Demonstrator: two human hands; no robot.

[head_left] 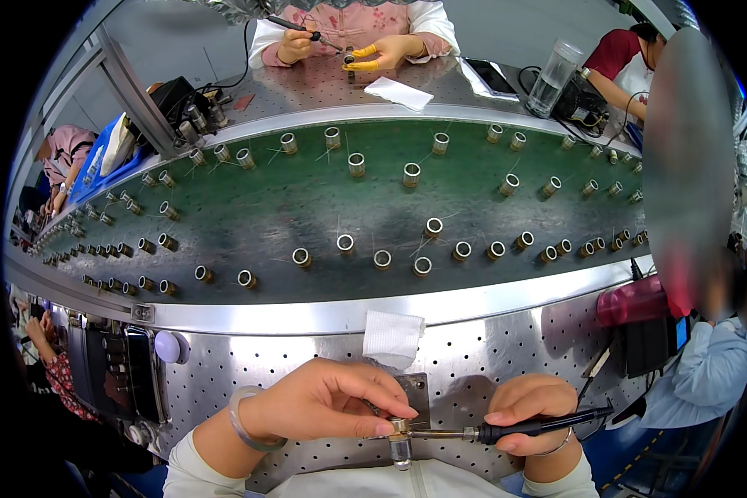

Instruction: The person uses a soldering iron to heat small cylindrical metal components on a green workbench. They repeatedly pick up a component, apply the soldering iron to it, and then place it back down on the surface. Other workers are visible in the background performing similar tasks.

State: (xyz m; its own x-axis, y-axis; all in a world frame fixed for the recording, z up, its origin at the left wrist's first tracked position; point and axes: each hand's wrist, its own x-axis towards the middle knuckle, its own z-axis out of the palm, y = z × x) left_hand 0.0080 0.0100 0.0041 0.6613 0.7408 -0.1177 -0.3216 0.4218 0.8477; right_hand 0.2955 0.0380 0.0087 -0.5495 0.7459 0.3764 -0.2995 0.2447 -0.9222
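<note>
While left hand (324,402) pinches metal cylinder (401,444), right hand (527,411) grips soldering iron (506,429).

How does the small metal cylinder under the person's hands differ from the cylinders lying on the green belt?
The small metal cylinder is pinched by the left hand, with the soldering iron in the right hand touching its top; the cylinders on the green belt lie free, untouched. The held one sits over the perforated steel bench; the others are scattered in loose rows on the green belt. Both are small, silvery and ring-shaped at the top.
</note>
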